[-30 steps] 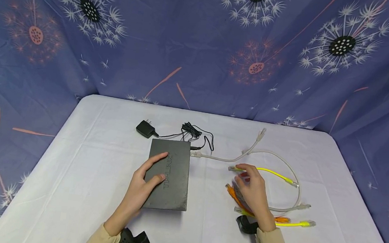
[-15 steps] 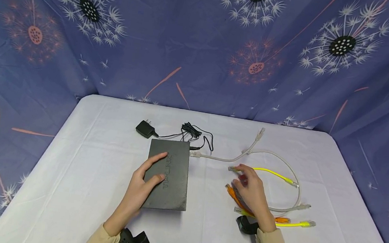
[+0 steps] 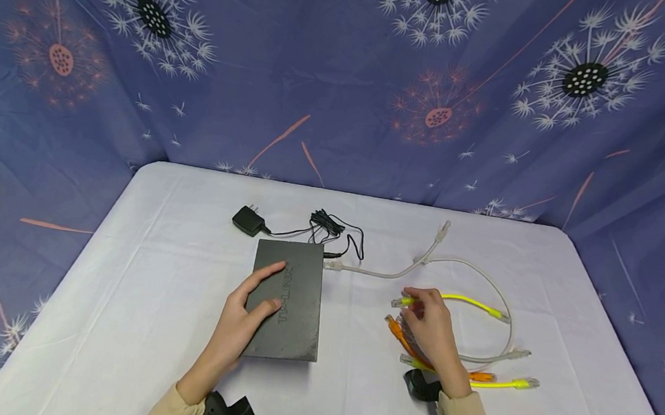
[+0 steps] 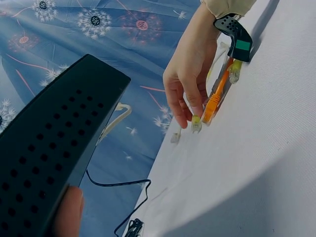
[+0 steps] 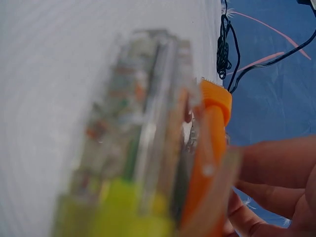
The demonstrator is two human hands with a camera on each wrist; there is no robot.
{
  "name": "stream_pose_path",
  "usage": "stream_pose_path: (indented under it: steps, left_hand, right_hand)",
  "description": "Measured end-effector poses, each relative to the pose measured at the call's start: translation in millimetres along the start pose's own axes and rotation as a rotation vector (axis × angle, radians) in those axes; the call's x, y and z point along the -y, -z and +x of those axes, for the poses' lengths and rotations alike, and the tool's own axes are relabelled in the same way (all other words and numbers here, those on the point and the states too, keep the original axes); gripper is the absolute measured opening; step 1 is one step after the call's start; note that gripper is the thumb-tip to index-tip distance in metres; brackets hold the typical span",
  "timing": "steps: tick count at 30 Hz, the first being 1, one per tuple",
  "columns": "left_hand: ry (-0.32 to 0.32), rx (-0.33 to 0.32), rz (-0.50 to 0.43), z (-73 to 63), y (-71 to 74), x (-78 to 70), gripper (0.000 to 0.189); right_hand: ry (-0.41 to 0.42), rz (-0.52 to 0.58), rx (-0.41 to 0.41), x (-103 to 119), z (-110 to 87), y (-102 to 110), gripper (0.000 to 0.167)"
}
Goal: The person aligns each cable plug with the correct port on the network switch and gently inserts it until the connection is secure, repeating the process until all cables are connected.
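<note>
My left hand (image 3: 245, 311) grips the left side of a dark grey TP-LINK network box (image 3: 301, 307), thumb and index finger lying on its top. In the left wrist view, a fingertip (image 4: 70, 212) shows at the edge of its vented face (image 4: 54, 133). A whitish network cable (image 3: 374, 273) and a black power lead (image 3: 333, 255) meet the box's right side. My right hand (image 3: 433, 324) pinches a yellow network cable (image 3: 473, 302) close to its left plug (image 3: 398, 303). The right wrist view shows clear plugs blurred up close, one with a yellow boot (image 5: 123, 210).
An orange network cable (image 3: 397, 329) and a second yellow one (image 3: 513, 383) lie beneath and beside my right hand, along with a grey plug (image 3: 519, 353). Behind the box are a black power adapter (image 3: 250, 221) and its bundled cord (image 3: 326, 221). White cloth (image 3: 129, 293) covers the table.
The yellow cable's left plug has shifted slightly toward me, now pinched by my right fingers. The box has tipped or shifted very slightly; my left hand keeps its hold.
</note>
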State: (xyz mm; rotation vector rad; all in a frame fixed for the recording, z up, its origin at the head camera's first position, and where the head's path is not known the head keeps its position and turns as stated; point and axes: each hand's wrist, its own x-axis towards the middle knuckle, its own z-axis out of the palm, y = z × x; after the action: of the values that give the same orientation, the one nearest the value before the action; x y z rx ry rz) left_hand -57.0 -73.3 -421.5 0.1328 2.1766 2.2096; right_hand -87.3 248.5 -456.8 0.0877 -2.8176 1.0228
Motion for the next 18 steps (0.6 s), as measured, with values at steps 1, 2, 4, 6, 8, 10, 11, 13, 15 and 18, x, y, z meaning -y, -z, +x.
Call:
stream_pose_path:
  steps: [1,2,4,6,8,10,11,13,15,18]
  left_hand:
    - [0.0,0.001,0.0,0.0,0.0,0.3,0.055]
    - [-0.001,0.001,0.001,0.0,0.0,0.9,0.055]
    - [-0.007,0.005,0.002,0.0,0.0,1.7,0.055]
    - [-0.008,0.006,0.004,-0.2,-0.1,1.9,0.055]
    - [-0.011,0.008,0.005,-0.3,-0.3,2.0,0.055]
    - [-0.009,0.008,0.003,-0.5,-0.7,1.6,0.055]
    - [-0.007,0.007,0.003,-0.5,-0.9,1.3,0.055]
    - [-0.009,0.009,0.002,-0.5,-1.4,1.3,0.055]
    - [-0.004,0.009,0.0,-0.5,-1.9,1.4,0.055]
    - [-0.001,0.009,0.001,-0.1,-2.3,2.6,0.055]
  right_hand:
    - [-0.01,-0.002,0.006,-0.1,0.0,0.0,0.03]
    - [-0.019,-0.006,0.01,-0.1,0.1,0.0,0.028]
    - [-0.03,-0.012,0.014,-0.3,0.0,0.1,0.026]
    - [-0.037,-0.015,0.013,-0.3,-0.3,0.3,0.024]
    - [-0.036,-0.015,0.012,-0.4,-0.5,0.5,0.022]
    - [-0.034,-0.013,0.01,-0.3,-0.5,0.6,0.021]
    - [-0.034,-0.011,0.01,0.0,-0.5,0.6,0.021]
    - [-0.029,-0.009,0.001,0.3,-0.3,0.6,0.02]
    - [-0.019,-0.01,-0.017,0.3,-0.1,0.5,0.021]
    - [0.002,-0.012,-0.055,0.3,0.1,0.4,0.023]
